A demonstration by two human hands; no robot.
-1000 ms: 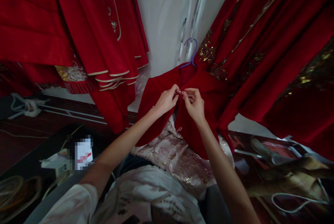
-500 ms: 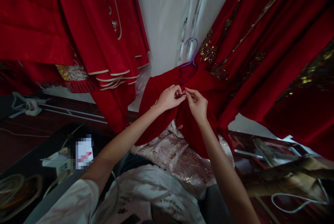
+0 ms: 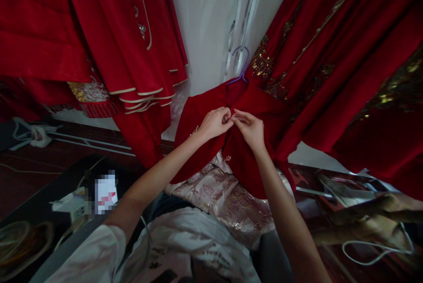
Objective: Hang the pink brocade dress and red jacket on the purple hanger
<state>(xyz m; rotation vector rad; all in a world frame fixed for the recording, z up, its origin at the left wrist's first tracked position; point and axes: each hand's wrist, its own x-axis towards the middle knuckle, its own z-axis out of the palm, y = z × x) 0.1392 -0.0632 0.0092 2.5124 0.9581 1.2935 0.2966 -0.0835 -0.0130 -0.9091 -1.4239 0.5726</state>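
Red jacket on a purple hanger takes centre view, spread over pale brocade fabric before a seated person. The right hand pinches a small beaded ornament at the front opening, thumb and fingers together; just toward 9 o'clock, the left hand is curled closed at the jacket's edge, its exact hold hidden. Gold-decorated red garments hang at 2 o'clock, pale-edged red ones at 10; a white cable loops at 4.
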